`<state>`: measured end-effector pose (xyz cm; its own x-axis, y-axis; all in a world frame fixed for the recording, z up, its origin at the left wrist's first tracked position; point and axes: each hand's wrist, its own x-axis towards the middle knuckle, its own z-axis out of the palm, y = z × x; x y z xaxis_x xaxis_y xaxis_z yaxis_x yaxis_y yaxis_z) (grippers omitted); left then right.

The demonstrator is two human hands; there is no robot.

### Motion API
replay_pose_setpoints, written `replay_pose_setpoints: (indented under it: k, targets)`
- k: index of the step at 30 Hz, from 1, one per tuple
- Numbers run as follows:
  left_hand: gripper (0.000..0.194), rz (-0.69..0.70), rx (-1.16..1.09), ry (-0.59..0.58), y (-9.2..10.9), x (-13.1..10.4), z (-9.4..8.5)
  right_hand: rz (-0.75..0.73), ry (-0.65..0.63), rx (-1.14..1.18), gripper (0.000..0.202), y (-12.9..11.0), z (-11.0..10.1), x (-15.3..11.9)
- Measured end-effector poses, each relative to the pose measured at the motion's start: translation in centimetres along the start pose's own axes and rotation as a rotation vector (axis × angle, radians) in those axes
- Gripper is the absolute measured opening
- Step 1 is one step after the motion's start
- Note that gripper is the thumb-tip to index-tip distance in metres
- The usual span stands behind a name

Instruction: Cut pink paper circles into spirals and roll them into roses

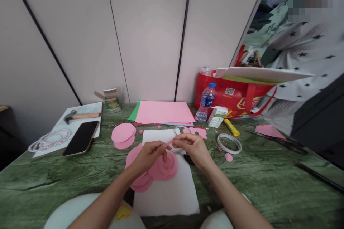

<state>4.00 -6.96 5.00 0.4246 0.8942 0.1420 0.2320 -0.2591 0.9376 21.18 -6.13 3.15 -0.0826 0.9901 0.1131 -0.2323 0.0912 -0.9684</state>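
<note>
My left hand [153, 153] is closed, thumb and fingers pinching one end of a thin pink paper strip [170, 142]. Opposite it, the fingertips of my right hand [192, 147] pinch the strip's other end. Just below them lies a layered pink paper flower [168, 171], partly covered by my left fingers. More pink paper petals [141, 183] spread to its left, behind my left wrist. All of this rests on a white sheet [166, 202]. Beyond my left hand, pink paper circles [123, 133] are stacked on the table.
Coloured paper [163, 112] lies at the back. A tape roll [229, 144], glue stick [231, 127], small carton [217, 116], water bottle [205, 103] and red bag [228, 93] are right. A phone [81, 138] and hammer [83, 116] are left. Another person [309, 50] stands at right.
</note>
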Motion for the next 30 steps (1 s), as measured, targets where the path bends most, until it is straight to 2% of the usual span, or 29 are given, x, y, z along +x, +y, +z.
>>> replay_pose_setpoints:
  k: [6,30]
  targets:
    - [0.040,0.026,-0.003,0.005,-0.36,0.02,-0.04,-0.009,-0.056,0.001,0.024,-0.13,-0.01,-0.02]
    - [0.039,0.007,0.000,-0.018,0.20,-0.02,0.07,0.009,-0.005,0.071,0.019,-0.08,-0.01,0.00]
